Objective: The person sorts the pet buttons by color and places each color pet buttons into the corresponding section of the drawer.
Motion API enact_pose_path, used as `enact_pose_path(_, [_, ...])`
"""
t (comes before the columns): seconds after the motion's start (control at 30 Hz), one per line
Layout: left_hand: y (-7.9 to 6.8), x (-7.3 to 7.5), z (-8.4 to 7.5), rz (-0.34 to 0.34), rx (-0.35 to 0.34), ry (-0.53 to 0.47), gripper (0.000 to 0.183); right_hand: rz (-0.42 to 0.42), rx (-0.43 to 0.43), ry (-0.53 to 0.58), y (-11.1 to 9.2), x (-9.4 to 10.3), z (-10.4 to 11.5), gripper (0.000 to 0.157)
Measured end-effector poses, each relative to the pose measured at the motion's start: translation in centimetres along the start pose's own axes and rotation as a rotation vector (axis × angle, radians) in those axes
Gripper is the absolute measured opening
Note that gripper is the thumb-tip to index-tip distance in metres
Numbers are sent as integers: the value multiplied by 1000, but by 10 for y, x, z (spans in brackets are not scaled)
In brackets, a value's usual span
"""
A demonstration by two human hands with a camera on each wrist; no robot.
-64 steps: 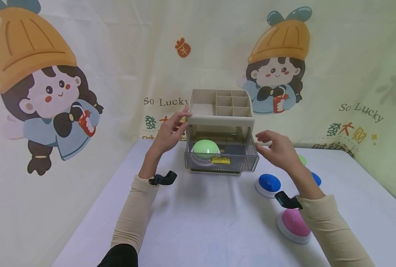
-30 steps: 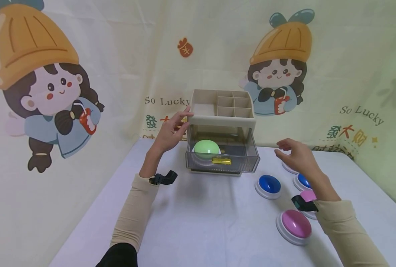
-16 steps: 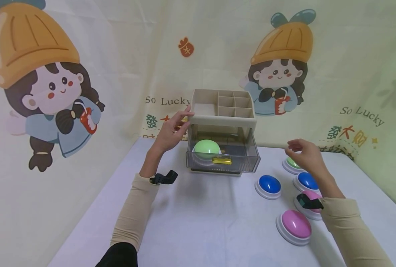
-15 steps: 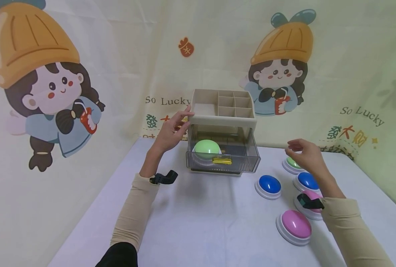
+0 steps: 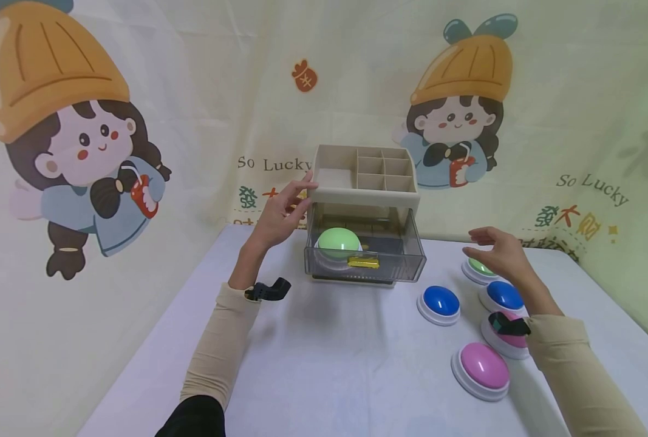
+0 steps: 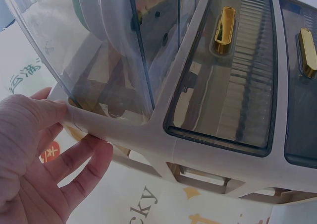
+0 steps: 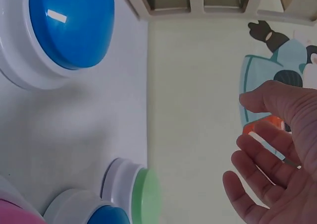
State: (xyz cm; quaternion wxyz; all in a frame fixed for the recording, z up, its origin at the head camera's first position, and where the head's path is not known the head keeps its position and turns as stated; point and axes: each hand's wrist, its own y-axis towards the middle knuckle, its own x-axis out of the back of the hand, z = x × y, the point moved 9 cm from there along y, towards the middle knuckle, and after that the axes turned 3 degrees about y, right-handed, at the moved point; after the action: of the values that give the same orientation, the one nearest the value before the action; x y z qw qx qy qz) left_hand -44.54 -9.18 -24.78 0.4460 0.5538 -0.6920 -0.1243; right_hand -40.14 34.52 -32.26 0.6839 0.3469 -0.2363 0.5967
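A beige desktop drawer organizer (image 5: 363, 196) stands at the back middle, its upper clear drawer (image 5: 395, 267) pulled out. Inside that drawer sits a green dome push button (image 5: 338, 240) on a white base. My left hand (image 5: 277, 215) holds the organizer's left side near the top; in the left wrist view, thumb and forefinger pinch the frame's corner while the other fingers hang loose. My right hand (image 5: 500, 254) hovers with nothing in it, fingers loosely bent, over another green push button (image 5: 481, 268) that it partly covers. In the right wrist view, a gap shows between thumb and fingers.
Blue push buttons stand on the white table (image 5: 334, 364): one (image 5: 441, 300) apart, another (image 5: 504, 294) near my right wrist. A pink button (image 5: 484, 365) lies nearer me, with a second pink one (image 5: 512, 340) partly behind the wrist camera. A printed cloth (image 5: 356, 73) hangs behind.
My right hand has moved away from the drawer's right side, out over the far green button, and has barely shifted in the last half second. My left hand keeps its place.
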Motion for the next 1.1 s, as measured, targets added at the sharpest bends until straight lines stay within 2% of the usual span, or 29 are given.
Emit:
enact_pose_path(0.5, [0, 0, -2, 3, 0, -10, 34, 33, -126, -12, 10, -2, -31, 81])
enact_pose_path(0.7, [-1, 1, -1, 4, 10, -26, 35, 59, -151, -25, 13, -5, -38, 80])
enact_pose_path(1.1, [0, 1, -3, 9, 8, 6, 34, 102, -182, -44, 16, -7, -55, 76])
